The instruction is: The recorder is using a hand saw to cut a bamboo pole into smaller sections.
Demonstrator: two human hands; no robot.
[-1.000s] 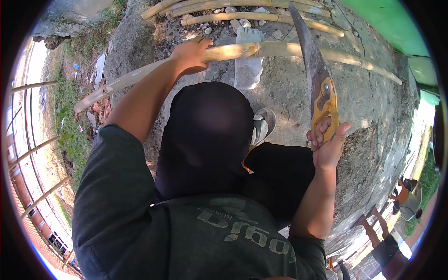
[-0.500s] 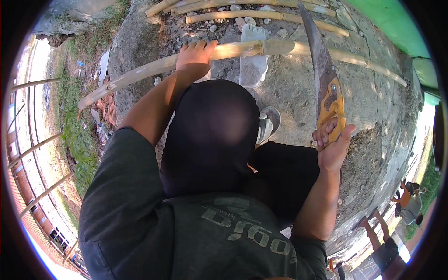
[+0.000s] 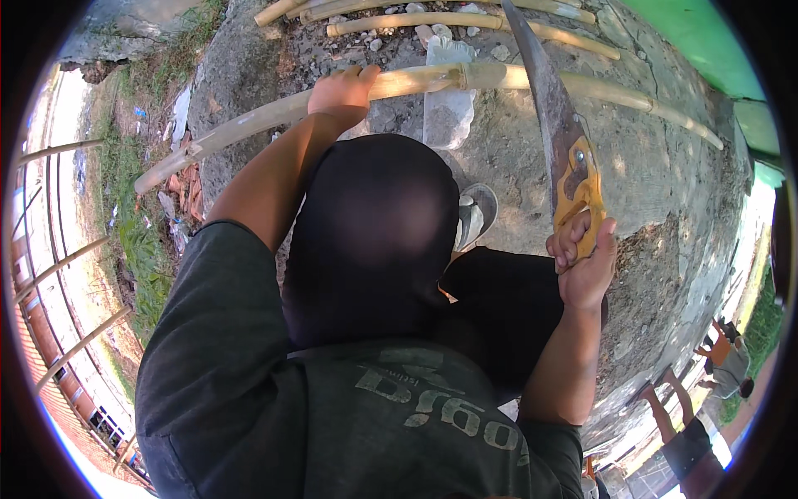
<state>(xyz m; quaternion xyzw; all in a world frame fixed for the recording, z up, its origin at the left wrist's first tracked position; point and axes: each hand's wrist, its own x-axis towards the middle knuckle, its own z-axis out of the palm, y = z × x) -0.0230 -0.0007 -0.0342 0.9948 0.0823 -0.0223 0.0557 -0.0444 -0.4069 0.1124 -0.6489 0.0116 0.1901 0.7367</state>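
The left hand (image 3: 342,91) is clamping down on a thick bamboo pole (image 3: 428,79), its fingers curling over the far side. The pole is running out both ways from that hand, its left end dropping toward the body and its right end reaching past the other hand's side. Just right of the left hand, a pale slab (image 3: 449,125) is lying beneath the pole. More bamboo poles (image 3: 416,21) are resting on the ground beyond that hand. The right hand (image 3: 584,262) is gripping the yellow handle of a handsaw (image 3: 559,137), fingers wrapping round it and thumb standing out to the right. From this hand the blade is pointing away and slightly left, crossing the pole in view; whether it is touching, I cannot tell. Between the hands, nearer the body, a shoe (image 3: 482,206) is showing
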